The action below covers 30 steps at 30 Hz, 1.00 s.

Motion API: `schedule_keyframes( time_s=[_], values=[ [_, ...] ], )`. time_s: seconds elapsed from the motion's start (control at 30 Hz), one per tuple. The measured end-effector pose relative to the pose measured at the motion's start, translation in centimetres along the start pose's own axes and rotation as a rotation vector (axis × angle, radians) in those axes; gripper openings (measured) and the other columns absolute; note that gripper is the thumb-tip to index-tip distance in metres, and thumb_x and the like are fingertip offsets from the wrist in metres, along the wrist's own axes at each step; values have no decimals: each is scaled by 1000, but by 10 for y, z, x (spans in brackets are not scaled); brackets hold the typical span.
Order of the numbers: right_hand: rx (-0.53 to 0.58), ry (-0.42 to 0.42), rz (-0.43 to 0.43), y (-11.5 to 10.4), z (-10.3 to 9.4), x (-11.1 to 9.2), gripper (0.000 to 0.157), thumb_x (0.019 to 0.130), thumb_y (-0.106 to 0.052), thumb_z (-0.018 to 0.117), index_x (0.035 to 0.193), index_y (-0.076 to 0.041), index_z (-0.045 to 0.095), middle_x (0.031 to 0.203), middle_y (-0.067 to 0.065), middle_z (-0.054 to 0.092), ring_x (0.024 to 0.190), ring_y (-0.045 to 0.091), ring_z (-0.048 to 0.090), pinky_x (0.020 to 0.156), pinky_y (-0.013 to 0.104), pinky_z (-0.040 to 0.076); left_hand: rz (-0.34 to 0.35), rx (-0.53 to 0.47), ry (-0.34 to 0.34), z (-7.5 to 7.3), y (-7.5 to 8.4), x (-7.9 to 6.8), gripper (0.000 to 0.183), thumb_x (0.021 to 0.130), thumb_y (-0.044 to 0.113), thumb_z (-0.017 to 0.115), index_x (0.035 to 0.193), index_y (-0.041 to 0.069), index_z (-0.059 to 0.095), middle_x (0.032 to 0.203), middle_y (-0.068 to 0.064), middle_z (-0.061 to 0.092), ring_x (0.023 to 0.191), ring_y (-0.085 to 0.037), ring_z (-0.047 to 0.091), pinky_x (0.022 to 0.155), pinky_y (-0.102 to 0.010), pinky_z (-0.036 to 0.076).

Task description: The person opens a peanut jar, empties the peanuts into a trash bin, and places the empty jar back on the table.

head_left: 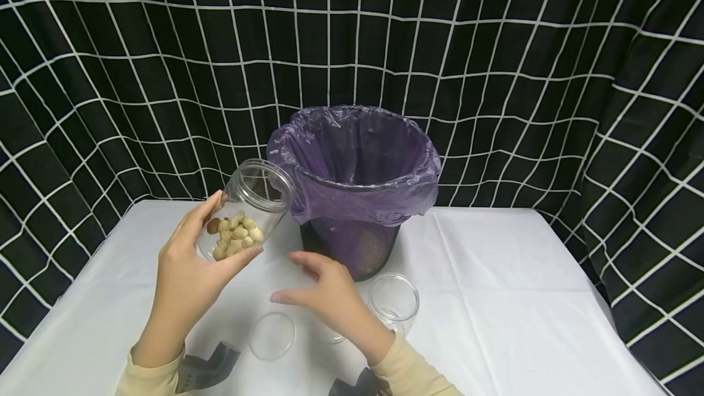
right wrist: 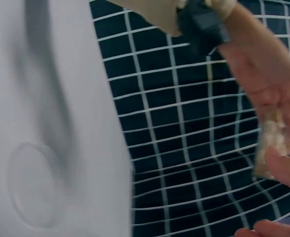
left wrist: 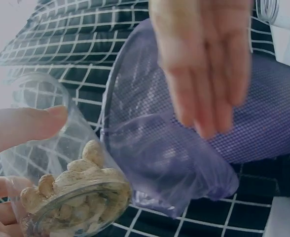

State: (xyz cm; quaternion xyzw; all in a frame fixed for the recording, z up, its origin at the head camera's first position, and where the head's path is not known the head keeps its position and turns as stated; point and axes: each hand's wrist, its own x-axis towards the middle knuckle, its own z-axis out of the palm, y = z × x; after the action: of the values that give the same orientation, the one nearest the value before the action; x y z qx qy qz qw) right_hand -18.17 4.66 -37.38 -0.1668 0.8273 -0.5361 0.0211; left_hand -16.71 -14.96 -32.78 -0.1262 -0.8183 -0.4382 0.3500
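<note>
My left hand (head_left: pixel 187 264) grips a clear jar (head_left: pixel 263 183) with peanuts (head_left: pixel 238 234) gathered at its base. The jar has no lid on and leans to the right, its mouth beside the purple bag (head_left: pixel 363 200) that lines a dark mesh bin (head_left: pixel 319 242). In the left wrist view the thumb lies against the jar wall and peanuts (left wrist: pixel 81 192) pile near the bottom. To the right of the jar and in front of the bin hovers my right hand (head_left: pixel 335 298), thumb and fingers apart, holding nothing.
A second clear jar (head_left: pixel 393 298) stands in front of the bin, right of my right forearm. One round clear lid (head_left: pixel 272 336) lies flat on the white-covered table (head_left: pixel 495 298); another clear round edge (head_left: pixel 332 339) shows partly behind the right wrist. Black gridded cloth (head_left: pixel 352 35) hangs behind.
</note>
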Motion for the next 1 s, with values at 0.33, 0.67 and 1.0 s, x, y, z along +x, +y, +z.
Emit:
schedule_keyframes(
  time_s=[0.33, 0.67, 1.0],
  values=[
    [122, 42, -25, -38, -50, -5, 65, 74, -11, 86, 134, -4, 61, 133, 11, 66, 125, 26, 62, 106, 25, 51, 32, 24, -44, -5, 5, 28, 84, 64, 6, 92, 139, 6, 55, 114, -14, 67, 97, -2, 51, 86, -17, 41],
    [94, 16, -34, -70, -100, -4, 65, 79, -13, 83, 138, -4, 56, 142, 10, 59, 132, 25, 57, 111, 29, 47, -22, 42, -133, -7, 10, 59, 79, 70, 17, 91, 140, 9, 55, 117, -12, 68, 106, -22, 61, 86, -5, 41],
    [87, 150, -58, -91, -149, 14, 55, 85, -16, 78, 136, -8, 59, 137, 5, 63, 126, 15, 62, 106, 23, 50, -44, 38, -176, -8, 18, 88, 78, 74, 22, 88, 143, 11, 52, 126, -15, 66, 115, -28, 62, 104, -41, 52]
  ],
)
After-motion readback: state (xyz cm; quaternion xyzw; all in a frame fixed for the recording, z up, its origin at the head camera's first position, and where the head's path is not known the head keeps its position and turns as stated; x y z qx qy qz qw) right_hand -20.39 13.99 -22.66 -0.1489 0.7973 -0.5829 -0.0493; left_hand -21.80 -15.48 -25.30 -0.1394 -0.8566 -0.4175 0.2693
